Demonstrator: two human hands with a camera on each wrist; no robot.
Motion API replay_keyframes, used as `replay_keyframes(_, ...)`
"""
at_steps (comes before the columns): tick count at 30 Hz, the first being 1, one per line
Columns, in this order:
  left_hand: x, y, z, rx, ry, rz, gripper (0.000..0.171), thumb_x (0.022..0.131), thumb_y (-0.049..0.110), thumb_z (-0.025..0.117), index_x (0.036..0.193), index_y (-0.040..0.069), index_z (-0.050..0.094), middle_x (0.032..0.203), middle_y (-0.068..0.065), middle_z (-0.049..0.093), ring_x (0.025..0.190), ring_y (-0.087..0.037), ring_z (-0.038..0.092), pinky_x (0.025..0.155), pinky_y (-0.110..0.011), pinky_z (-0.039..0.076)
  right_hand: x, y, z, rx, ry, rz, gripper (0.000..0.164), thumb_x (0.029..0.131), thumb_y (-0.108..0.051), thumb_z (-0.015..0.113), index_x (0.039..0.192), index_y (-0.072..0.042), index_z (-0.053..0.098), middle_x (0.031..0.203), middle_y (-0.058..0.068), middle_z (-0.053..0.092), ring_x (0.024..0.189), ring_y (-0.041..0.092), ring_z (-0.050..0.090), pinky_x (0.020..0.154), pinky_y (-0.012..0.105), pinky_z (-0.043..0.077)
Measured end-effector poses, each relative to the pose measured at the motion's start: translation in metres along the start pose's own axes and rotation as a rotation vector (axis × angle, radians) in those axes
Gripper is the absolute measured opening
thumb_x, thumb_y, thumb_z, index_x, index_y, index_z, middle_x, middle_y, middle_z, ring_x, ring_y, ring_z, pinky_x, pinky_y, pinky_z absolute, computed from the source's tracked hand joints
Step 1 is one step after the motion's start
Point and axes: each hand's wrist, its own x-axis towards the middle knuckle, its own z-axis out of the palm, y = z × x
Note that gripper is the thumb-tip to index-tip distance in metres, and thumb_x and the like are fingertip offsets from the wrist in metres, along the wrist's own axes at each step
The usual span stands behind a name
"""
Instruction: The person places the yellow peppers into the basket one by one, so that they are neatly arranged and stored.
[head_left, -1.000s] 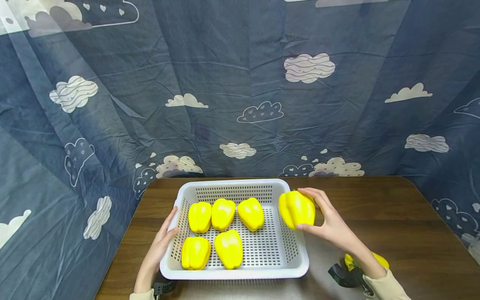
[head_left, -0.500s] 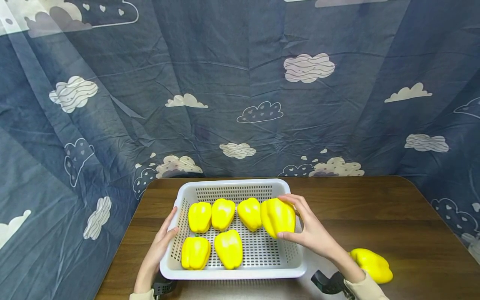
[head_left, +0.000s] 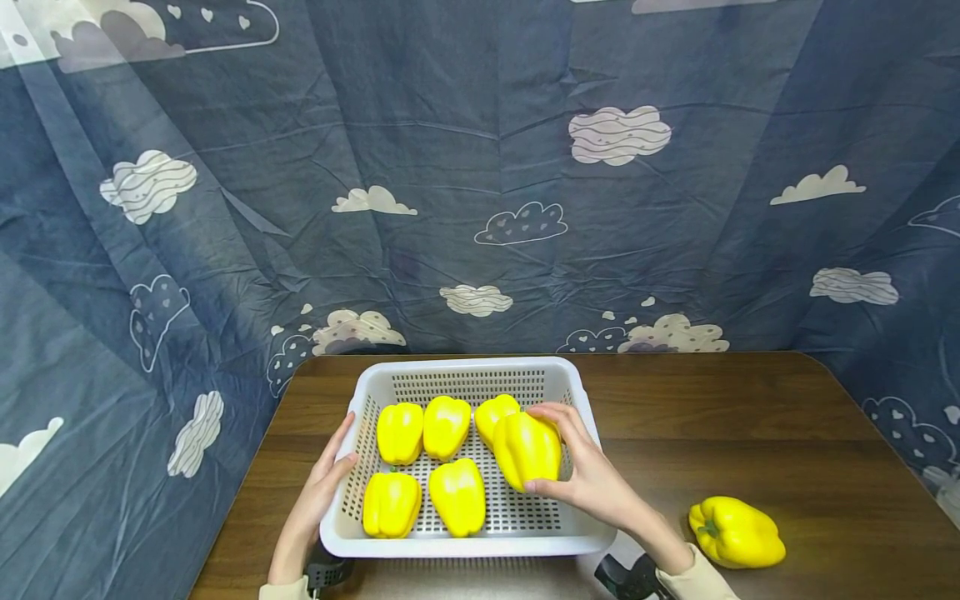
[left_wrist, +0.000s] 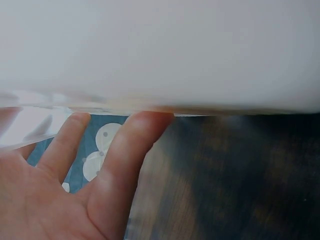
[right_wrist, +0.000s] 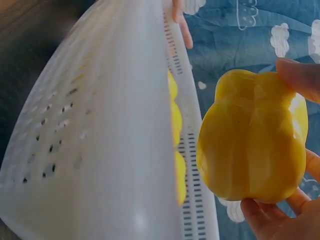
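A yellow bell pepper (head_left: pixel 527 450) is held between the thumb and fingers of my right hand (head_left: pixel 592 483), above the right half of a white perforated plastic basket (head_left: pixel 468 547). In the head view it partly covers another bell pepper (head_left: pixel 493 414). The right wrist view shows the held bell pepper (right_wrist: pixel 252 137) above the basket's rim. Several more yellow bell peppers (head_left: pixel 457 497) lie inside the basket, to the left. My left hand (head_left: pixel 315 496) rests against the basket's left rim with fingers extended. In the left wrist view its fingertips (left_wrist: pixel 152 120) touch the basket's edge.
One more yellow bell pepper (head_left: pixel 737 532) lies on the brown wooden table (head_left: pixel 712 417), right of the basket. Behind the table hangs a dark blue cloth (head_left: pixel 420 250) with cloud prints. A dark device (head_left: pixel 630 575) is strapped to the right wrist.
My right hand has carried the bell pepper leftward and slightly toward me, from over the basket's right rim to above its inside. The left hand and basket have stayed in place.
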Motion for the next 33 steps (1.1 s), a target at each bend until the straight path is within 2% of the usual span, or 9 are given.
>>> replay_keyframes(13,0.0,0.0,0.0,-0.003,-0.003,0.002,0.06,0.101,0.011,0.039,0.155,0.016,0.013,0.158,-0.018,0.006,0.135,-0.048,0.023,0.099,-0.063,0.029,-0.002,0.002,0.015,0.024,-0.03,0.008,0.083,0.067,-0.022,0.085,0.138,-0.014,0.043,0.141,0.008,0.034,0.13,0.033,0.035,0.101,0.061,0.03)
replay_keyframes(20,0.0,0.0,0.001,-0.013,0.001,-0.004,0.06,0.101,0.012,0.039,0.155,0.017,0.014,0.158,-0.017,0.005,0.134,-0.048,0.024,0.099,-0.063,0.03,-0.003,0.003,0.022,0.002,-0.026,-0.019,0.083,0.065,-0.02,0.086,0.136,-0.015,0.044,0.14,0.008,0.035,0.13,0.03,0.036,0.102,0.058,0.031)
replay_keyframes(25,0.0,0.0,0.001,-0.01,0.001,0.003,0.06,0.101,0.011,0.039,0.155,0.017,0.014,0.158,-0.017,0.005,0.134,-0.048,0.024,0.099,-0.063,0.03,-0.004,0.003,0.025,-0.005,-0.031,0.005,0.083,0.064,-0.019,0.086,0.136,-0.016,0.044,0.139,0.01,0.035,0.13,0.031,0.035,0.101,0.059,0.03)
replay_keyframes(33,0.0,0.0,0.0,-0.004,-0.001,0.007,0.06,0.101,0.012,0.039,0.155,0.016,0.014,0.158,-0.017,0.005,0.135,-0.047,0.024,0.1,-0.064,0.028,-0.005,0.004,0.032,-0.058,-0.063,0.047,0.081,0.063,-0.015,0.086,0.132,-0.012,0.045,0.132,0.006,0.037,0.122,0.031,0.04,0.097,0.057,0.036)
